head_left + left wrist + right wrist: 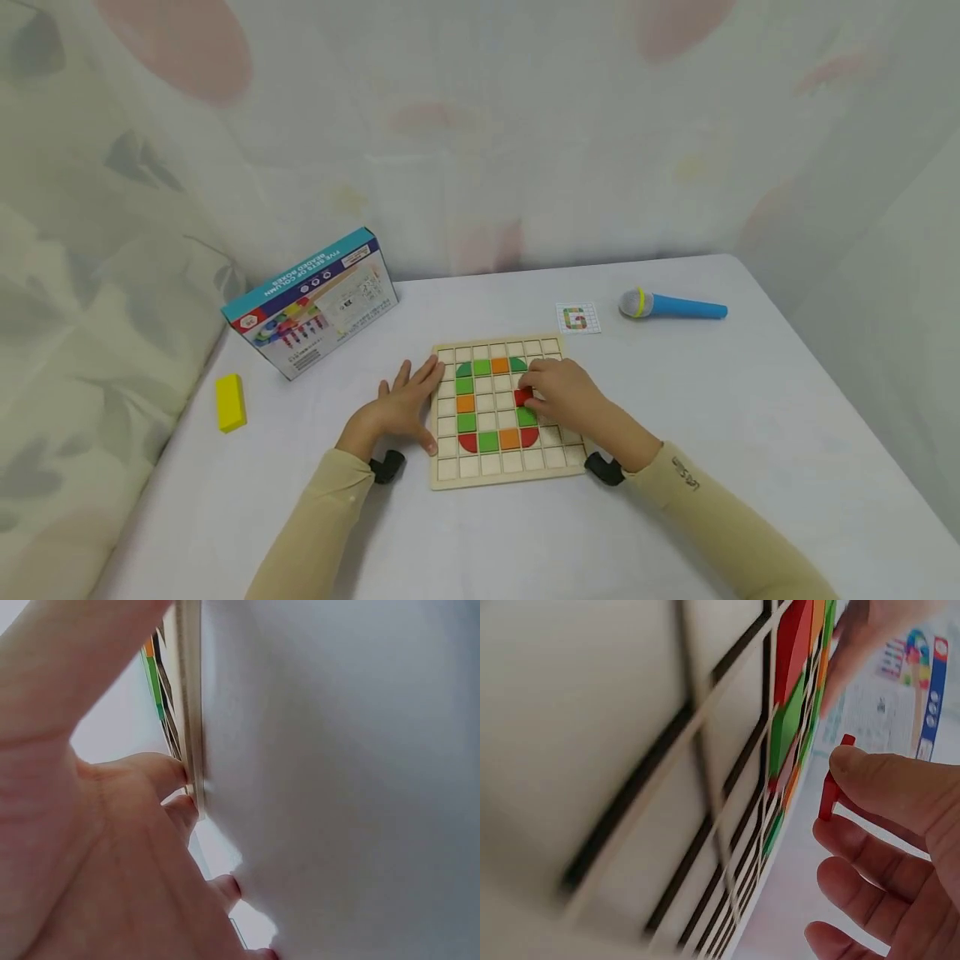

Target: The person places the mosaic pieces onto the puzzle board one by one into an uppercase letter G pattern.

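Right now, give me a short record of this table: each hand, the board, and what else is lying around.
left hand: flat on the table, fingers against the board's left edge
right hand: pinches a red tile over the board
board: wooden grid with green, orange and red tiles forming a G-like shape
pattern card: behind the board
toy microphone: far right
box: far left, standing
yellow block: left edge

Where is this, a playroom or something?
Probably a play corner at home. A white table holds a wooden grid puzzle board with coloured tiles, a blue toy microphone and a colourful toy box, with flowery pastel curtains hanging close behind.
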`<state>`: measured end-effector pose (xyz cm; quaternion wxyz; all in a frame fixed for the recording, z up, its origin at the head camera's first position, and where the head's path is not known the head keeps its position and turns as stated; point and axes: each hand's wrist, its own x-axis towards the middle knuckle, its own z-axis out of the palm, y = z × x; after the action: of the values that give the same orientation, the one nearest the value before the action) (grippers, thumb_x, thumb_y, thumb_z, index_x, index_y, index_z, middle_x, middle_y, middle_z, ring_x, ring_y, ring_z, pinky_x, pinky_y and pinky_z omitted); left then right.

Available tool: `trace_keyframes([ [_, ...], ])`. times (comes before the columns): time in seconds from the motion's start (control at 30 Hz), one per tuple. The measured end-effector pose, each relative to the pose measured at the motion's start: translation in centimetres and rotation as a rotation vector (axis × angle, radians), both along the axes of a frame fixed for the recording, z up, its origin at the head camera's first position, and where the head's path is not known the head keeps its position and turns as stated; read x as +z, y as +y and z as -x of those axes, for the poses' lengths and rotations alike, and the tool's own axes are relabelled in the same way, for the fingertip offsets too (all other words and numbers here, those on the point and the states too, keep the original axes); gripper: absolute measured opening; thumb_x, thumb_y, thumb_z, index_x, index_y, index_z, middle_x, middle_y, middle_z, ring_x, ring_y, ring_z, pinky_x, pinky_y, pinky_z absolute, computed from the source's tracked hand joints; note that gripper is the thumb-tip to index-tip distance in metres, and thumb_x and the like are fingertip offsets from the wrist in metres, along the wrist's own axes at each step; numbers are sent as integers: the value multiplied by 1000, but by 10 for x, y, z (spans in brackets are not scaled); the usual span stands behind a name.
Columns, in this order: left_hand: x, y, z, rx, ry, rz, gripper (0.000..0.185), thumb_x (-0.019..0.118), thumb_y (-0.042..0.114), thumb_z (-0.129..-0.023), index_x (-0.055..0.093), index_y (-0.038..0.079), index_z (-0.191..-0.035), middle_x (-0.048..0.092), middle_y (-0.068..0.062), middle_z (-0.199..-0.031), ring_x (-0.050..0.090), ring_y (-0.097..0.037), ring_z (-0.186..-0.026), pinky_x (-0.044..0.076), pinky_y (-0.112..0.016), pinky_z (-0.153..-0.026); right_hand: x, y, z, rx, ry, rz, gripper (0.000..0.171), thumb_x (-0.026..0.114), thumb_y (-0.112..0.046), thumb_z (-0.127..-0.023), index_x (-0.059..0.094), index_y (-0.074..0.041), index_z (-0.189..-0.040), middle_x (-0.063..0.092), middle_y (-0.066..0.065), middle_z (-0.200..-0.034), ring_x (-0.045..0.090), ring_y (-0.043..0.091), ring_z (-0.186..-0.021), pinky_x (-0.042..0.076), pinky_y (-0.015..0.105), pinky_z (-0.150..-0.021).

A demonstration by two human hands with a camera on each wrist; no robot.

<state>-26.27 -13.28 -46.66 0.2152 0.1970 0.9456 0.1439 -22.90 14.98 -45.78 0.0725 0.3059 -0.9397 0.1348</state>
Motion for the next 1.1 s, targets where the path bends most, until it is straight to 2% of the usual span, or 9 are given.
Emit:
trace_keyframes([
  [0.3, 0, 1, 0, 0, 2, 2, 133, 88, 40, -46, 7, 20, -150, -7, 1, -155, -13, -39, -138, -2, -70, -100, -8, -28, 14, 40, 35, -61, 14, 74, -30, -78, 68, -20, -85, 54, -8, -76, 47, 9, -66, 39, 25, -61],
  [0.67, 0, 1, 1, -13, 14, 14, 133, 88, 41, -47, 6, 20, -150, -8, 1, -155, -13, -39, -138, -2, -70, -100, -6, -30, 15, 52, 13, -84, 11, 74, -27, -78, 66, -20, -81, 51, -9, -72, 47, 8, -66, 38, 25, -57],
  [1.1, 1, 2, -1, -18, 13, 1, 134, 88, 41, -45, 7, 20, -150, -7, 0, -155, -13, -38, -138, -1, -70, -99, -6, -30, 13, 50, -34, -75, 11, 74, -25, -78, 68, -18, -85, 57, -7, -78, 53, 10, -69, 40, 26, -60],
])
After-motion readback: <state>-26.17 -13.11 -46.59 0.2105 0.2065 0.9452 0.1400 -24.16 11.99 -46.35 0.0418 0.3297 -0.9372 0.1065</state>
